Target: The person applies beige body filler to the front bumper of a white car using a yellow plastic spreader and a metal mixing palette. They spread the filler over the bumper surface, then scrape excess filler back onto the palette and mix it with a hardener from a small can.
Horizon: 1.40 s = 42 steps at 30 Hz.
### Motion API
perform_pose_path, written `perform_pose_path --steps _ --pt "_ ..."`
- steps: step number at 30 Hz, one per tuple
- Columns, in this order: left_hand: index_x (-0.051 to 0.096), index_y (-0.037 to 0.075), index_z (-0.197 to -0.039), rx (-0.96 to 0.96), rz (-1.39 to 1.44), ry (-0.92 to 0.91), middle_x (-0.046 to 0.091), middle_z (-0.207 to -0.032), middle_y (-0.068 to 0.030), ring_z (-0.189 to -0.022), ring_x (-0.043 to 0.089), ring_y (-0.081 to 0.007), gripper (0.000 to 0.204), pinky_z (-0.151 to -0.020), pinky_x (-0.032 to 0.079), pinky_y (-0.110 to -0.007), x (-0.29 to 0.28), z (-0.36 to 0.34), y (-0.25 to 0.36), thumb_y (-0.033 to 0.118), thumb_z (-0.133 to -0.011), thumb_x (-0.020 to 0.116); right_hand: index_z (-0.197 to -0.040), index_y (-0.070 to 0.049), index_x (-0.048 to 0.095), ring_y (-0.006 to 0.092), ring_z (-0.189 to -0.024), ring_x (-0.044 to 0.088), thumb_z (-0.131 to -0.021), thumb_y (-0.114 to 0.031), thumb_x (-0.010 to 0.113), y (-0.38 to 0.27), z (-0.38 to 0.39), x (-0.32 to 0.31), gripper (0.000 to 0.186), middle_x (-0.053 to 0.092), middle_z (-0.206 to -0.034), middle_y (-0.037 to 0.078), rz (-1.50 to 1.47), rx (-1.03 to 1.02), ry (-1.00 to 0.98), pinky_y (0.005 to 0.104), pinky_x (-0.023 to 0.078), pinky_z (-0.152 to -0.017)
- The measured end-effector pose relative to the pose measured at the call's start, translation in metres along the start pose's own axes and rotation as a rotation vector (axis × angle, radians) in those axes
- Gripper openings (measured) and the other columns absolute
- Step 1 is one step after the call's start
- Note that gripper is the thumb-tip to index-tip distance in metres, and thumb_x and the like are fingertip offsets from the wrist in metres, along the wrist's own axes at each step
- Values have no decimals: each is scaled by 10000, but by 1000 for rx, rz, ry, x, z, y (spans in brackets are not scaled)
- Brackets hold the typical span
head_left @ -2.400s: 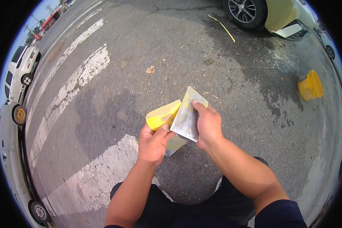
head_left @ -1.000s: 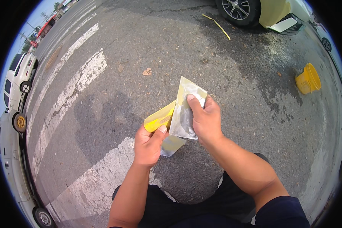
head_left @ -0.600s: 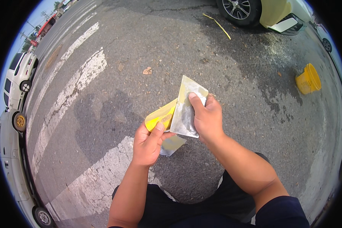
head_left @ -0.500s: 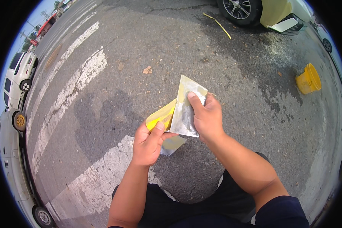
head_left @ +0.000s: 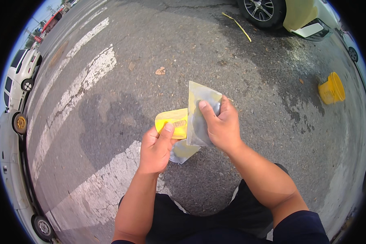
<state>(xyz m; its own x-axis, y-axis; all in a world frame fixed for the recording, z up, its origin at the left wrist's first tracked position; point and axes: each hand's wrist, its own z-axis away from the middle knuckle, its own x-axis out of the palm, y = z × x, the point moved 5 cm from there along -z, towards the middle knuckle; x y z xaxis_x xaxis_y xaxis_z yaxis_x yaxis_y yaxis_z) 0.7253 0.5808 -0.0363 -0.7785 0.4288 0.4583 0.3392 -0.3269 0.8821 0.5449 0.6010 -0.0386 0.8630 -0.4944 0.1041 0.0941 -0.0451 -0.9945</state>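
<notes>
While the left hand (head_left: 155,152) pinches the yellow scraper (head_left: 177,129) between its fingers and the right hand (head_left: 225,127) grips the grey plate (head_left: 197,129), seemingly against it, above the road (head_left: 150,93), keeping the edges evenly aligned should help.

A yellow scraper (head_left: 179,121) is held beside a smeared grey plate (head_left: 197,124).

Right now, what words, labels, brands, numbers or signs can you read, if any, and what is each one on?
None is clear enough to quote.
Yellow piece in your left hand: oval mark, too small to make out.
Grey-smeared plate in your right hand: no lettering shows.
Yellow bucket on the right: any print is too small to read.
Red structure, upper left: too distant to read.
</notes>
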Motion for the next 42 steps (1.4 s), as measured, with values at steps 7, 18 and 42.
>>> perform_pose_path --steps 7,18,42 --pt "536 -64 -1353 -23 -266 -16 656 -1297 -168 -1196 651 -275 376 -1069 504 -463 -13 1 -2 213 -1102 489 -1129 62 598 217 -889 711 -959 -229 716 -17 3 -5 357 733 -994 162 345 -49 -120 368 559 -782" --pt "563 -70 -1328 31 -151 34 657 -1284 -153 -1176 654 -245 329 -1046 516 -436 -9 0 -5 150 -1091 506 -1108 46 606 279 -888 739 -946 -218 721 -16 1 -4 331 735 -958 203 348 -139 -13 385 562 -774" --pt "689 -33 -1110 -42 -446 -22 735 -997 -40 -909 656 -91 256 -819 529 -275 -12 6 -1 190 -1066 570 -996 2 537 419 -700 707 -906 -167 749 -30 4 -1 286 703 -760 202 581 -433 -344 450 566 -602"
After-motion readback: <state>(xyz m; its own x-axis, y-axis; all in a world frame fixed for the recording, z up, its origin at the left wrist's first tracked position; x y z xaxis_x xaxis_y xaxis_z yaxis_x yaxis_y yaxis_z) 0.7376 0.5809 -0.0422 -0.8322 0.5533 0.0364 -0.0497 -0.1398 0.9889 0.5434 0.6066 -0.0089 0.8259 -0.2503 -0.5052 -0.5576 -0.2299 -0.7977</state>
